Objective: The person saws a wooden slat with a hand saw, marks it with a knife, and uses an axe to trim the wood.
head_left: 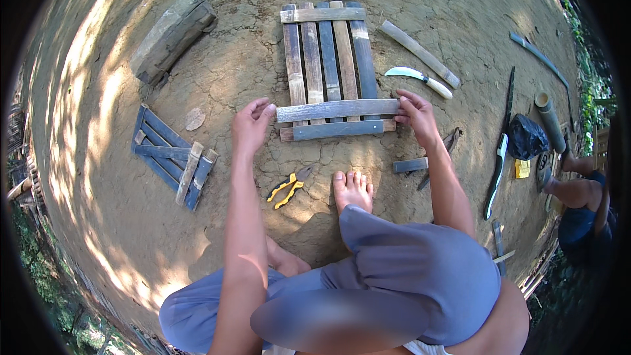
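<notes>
Hands at either end of a loose bamboo slat

Across the near end of the slatted panel on bare earth, the crosswise slat ran left to right. The left hand sat half-open just off its left tip, apparently not touching; the right hand pressed fingertips on its right end, gripping nothing. Pliers lay nearer the left hand.

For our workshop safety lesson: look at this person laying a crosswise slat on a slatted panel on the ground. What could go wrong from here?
1. The loose cross slat is steadied only at its ends by the left hand and right hand; it could slip askew across the bamboo panel.
2. The bare foot rests beside the pliers, which could likely get stepped on.
3. An unsheathed knife lies close to the right hand, so a careless reach might cut.
</notes>
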`<state>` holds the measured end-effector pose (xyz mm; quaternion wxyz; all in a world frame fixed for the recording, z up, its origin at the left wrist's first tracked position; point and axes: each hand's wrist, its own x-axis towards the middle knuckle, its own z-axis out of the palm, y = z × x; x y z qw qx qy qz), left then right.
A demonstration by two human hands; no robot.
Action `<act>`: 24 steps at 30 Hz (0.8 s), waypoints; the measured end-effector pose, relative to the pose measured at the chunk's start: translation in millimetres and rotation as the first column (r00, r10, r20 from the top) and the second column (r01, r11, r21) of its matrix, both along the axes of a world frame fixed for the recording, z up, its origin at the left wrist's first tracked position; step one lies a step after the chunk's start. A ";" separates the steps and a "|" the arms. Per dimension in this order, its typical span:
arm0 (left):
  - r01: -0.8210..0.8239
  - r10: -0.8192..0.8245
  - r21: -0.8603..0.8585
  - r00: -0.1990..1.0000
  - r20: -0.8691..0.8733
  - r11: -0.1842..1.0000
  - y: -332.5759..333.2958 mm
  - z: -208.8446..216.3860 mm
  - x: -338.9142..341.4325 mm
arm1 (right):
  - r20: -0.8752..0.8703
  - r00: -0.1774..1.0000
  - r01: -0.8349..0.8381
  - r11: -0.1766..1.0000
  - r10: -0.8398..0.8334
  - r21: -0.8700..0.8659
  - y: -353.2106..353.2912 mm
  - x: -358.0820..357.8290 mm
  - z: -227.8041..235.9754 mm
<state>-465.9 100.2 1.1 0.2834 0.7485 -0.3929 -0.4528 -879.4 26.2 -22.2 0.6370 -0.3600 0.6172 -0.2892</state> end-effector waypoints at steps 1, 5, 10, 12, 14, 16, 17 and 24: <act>0.110 -0.092 -0.077 0.973 0.211 0.991 -1.5 10.3 -0.7 | -0.146 0.987 -0.078 0.991 0.062 -0.108 0.1 0.3 3.4; 0.515 -0.369 -0.216 0.796 0.481 0.829 -11.1 19.5 0.6 | -0.696 0.700 -0.572 0.709 0.160 -0.413 1.0 3.8 30.0; 0.623 -0.504 -0.093 0.703 0.501 0.777 -19.2 26.6 -7.5 | -0.835 0.468 -0.844 0.426 0.289 -0.326 -6.7 25.4 50.1; 0.628 -0.503 -0.111 0.706 0.498 0.770 -17.7 23.9 -9.4 | -0.847 0.438 -0.863 0.405 0.302 -0.302 -8.5 30.3 48.8; 0.627 -0.502 -0.116 0.709 0.495 0.771 -16.1 23.2 -10.9 | -0.856 0.426 -0.867 0.402 0.293 -0.294 -8.8 33.4 46.5; 0.619 -0.499 -0.108 0.713 0.493 0.778 -14.3 23.8 -11.2 | -0.859 0.419 -0.871 0.398 0.295 -0.288 -9.7 35.3 45.3; 0.619 -0.499 -0.111 0.715 0.490 0.778 -13.7 23.2 -11.4 | -0.858 0.417 -0.873 0.395 0.300 -0.286 -10.5 35.0 45.6; 0.620 -0.513 -0.094 0.715 0.475 0.779 -13.9 23.2 -12.1 | -0.846 0.431 -0.872 0.384 0.313 -0.303 -13.2 35.1 44.9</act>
